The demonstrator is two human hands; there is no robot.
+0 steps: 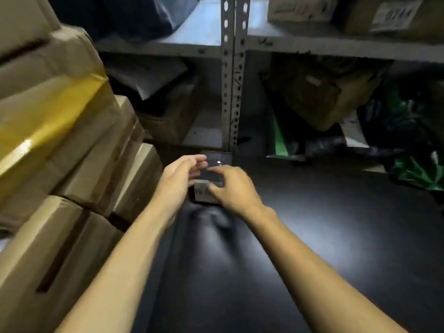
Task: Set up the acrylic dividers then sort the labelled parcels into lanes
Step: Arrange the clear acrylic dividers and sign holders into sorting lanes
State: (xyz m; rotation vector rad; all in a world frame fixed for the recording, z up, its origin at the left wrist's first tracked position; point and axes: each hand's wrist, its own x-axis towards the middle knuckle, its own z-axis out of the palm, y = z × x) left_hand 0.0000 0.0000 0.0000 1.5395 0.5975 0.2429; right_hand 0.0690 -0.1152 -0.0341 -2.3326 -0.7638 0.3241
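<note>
A small clear acrylic divider (216, 162) stands upright on the black tabletop (312, 236), just in front of the grey shelf upright (231, 92). A small light glints on its face. At its foot sits a grey labelled block (200, 190). My left hand (181, 175) reaches in from the left, its fingers fairly straight against the divider's left side. My right hand (230, 186) comes from the right and pinches the divider between curled fingers and thumb. Blur hides the exact edges of the divider.
Stacked cardboard boxes (60, 140), one with yellow tape, crowd the left side. The metal shelving behind holds brown boxes (319, 97), a labelled carton (394, 15) and dark and green plastic bags (408, 131) spilling onto the table's far right.
</note>
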